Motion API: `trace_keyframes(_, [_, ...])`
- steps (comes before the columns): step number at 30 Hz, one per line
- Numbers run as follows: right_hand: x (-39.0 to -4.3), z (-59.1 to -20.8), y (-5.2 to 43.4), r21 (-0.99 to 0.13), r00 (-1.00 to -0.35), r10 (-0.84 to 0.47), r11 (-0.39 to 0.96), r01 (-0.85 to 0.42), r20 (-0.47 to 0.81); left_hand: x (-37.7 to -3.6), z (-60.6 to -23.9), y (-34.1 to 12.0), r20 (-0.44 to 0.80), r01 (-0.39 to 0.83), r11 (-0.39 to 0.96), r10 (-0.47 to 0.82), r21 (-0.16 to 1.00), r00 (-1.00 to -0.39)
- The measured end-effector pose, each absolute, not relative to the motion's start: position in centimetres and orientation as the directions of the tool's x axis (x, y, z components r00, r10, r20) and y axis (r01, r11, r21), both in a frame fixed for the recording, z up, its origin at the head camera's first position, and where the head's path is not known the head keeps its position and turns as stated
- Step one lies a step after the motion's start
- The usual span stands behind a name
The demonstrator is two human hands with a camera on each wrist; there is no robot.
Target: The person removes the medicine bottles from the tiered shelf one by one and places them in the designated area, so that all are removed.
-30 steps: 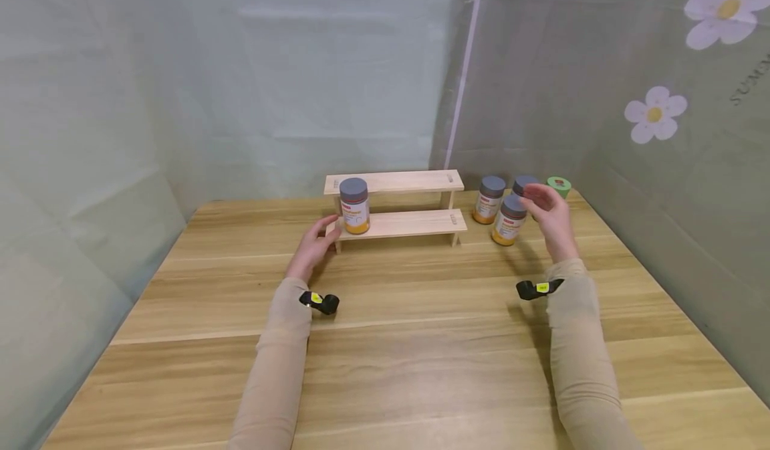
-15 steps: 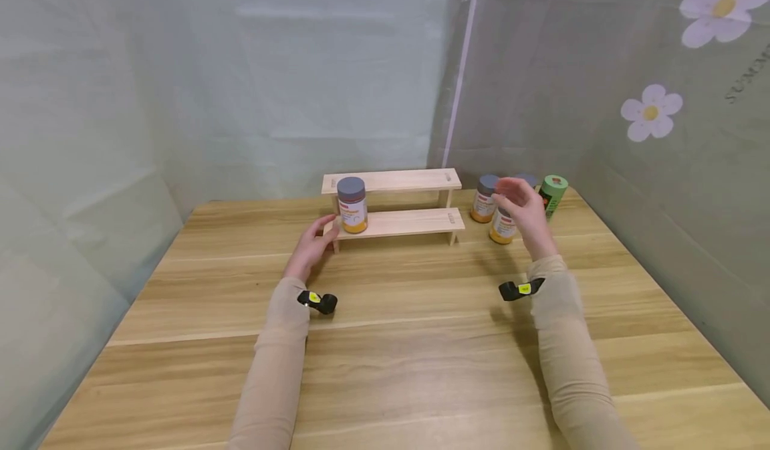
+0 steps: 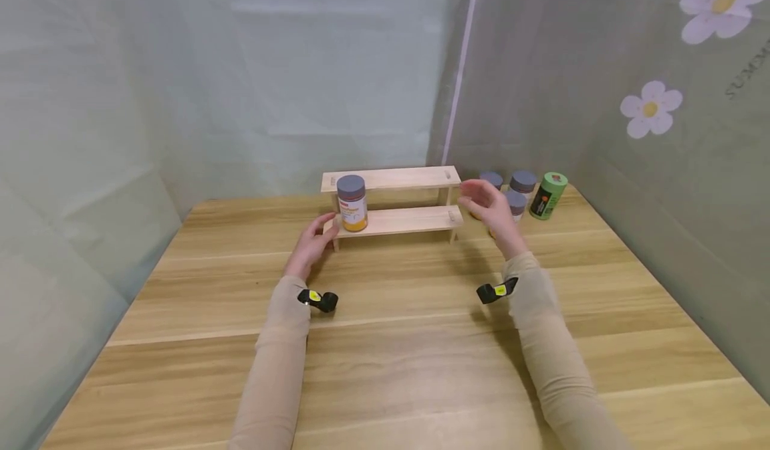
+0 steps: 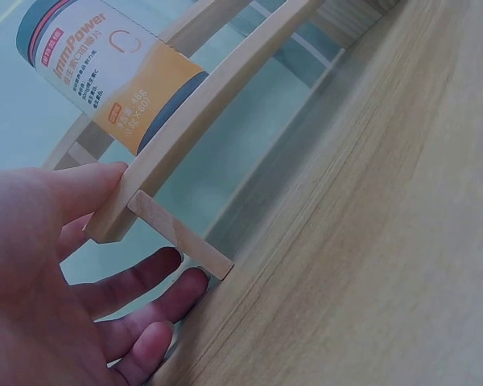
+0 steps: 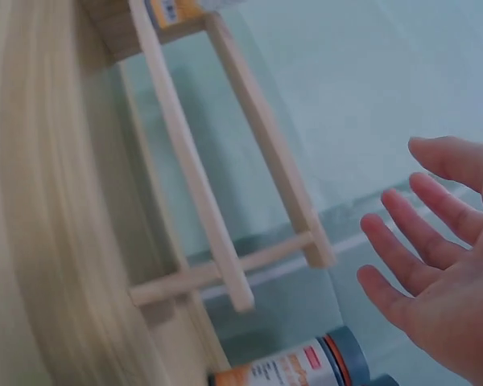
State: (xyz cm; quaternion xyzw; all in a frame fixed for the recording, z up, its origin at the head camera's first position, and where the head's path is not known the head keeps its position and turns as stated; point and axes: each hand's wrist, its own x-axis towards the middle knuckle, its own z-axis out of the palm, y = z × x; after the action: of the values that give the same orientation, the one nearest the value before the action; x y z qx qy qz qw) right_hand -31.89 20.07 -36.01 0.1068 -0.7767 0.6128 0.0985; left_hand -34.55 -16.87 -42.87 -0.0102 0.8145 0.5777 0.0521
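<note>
A small two-tier wooden shelf [image 3: 409,220] stands on the table. On the left end of its lower board sits an upright vitamin jar [image 3: 352,205] with a grey-blue lid and a white and orange label. My left hand [image 3: 311,244] grips that end of the lower board; in the left wrist view the thumb [image 4: 97,186] lies on the board and the other fingers are below and behind it. My right hand [image 3: 492,210] is raised near the shelf's right end, holding nothing. Its fingers [image 5: 406,241] are spread and slightly bent, apart from the shelf in the right wrist view.
Right of the shelf stand three similar jars, a front one [image 3: 515,200], a back one [image 3: 523,180] and another [image 3: 490,179] partly hidden by my right hand. A green canister [image 3: 549,196] stands beside them. A pale cloth [image 3: 337,69] hangs behind the wooden table [image 3: 385,343].
My right hand has moved left from above the jars to the shelf's right end, uncovering the green canister. My left hand and the jar on the shelf stay put.
</note>
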Motion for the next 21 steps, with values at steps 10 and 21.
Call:
trace_keyframes(10, [-32.7, -36.5, 17.1, -0.907, -0.942, -0.165, 0.263, -0.328, 0.293, -34.8, -42.8, -16.9, -0.119, -0.103, 0.325, 0.029, 0.94, -0.992])
trace_keyframes(21, [-32.7, -36.5, 14.7, -0.926, -0.946, -0.183, 0.223, -0.305, 0.267, -34.9, -42.8, -16.7, -0.135, -0.12, 0.318, 0.027, 0.94, -0.99])
